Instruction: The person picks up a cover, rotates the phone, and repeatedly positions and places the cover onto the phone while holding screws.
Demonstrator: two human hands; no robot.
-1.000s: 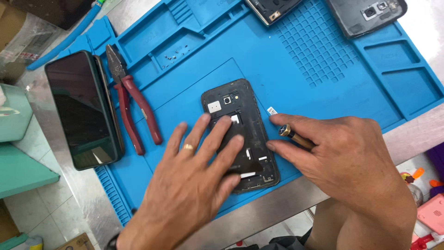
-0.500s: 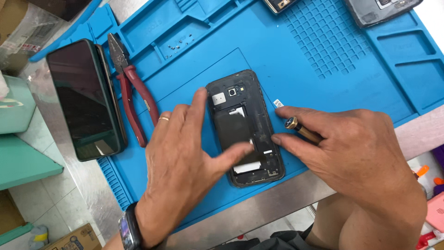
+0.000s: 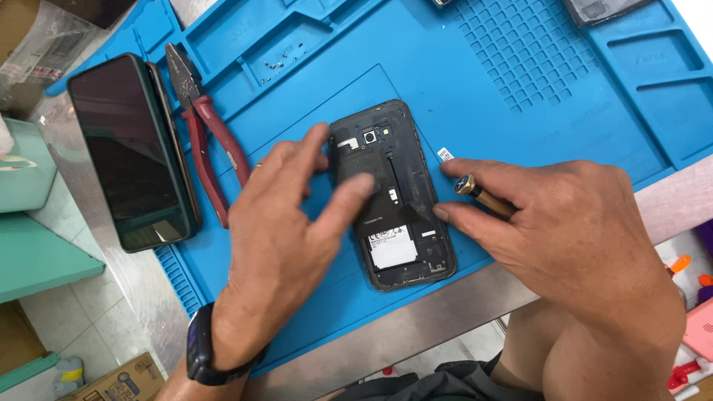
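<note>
A black phone (image 3: 405, 256) with its back off lies on a blue repair mat (image 3: 520, 111). A thin black inner sheet (image 3: 390, 200) lies across its middle, its lower right corner slightly raised. My left hand (image 3: 275, 245), blurred, pinches this sheet, thumb at the phone's upper left edge and forefinger on top. My right hand (image 3: 564, 230) holds a small screwdriver (image 3: 475, 191) with a brass end, and its fingertips touch the phone's right edge.
Red-handled pliers (image 3: 212, 148) and a second phone (image 3: 130, 148), screen up, lie left of my left hand. Several tiny screws (image 3: 282, 61) sit in a mat compartment. A small white tag (image 3: 445, 154) lies by the phone. The steel table edge (image 3: 416, 327) runs below.
The black sheet now covers the phone's middle, where bare inner parts showed before. My left hand has shifted left and lifted off the phone's lower half. The right hand has stayed at the right edge.
</note>
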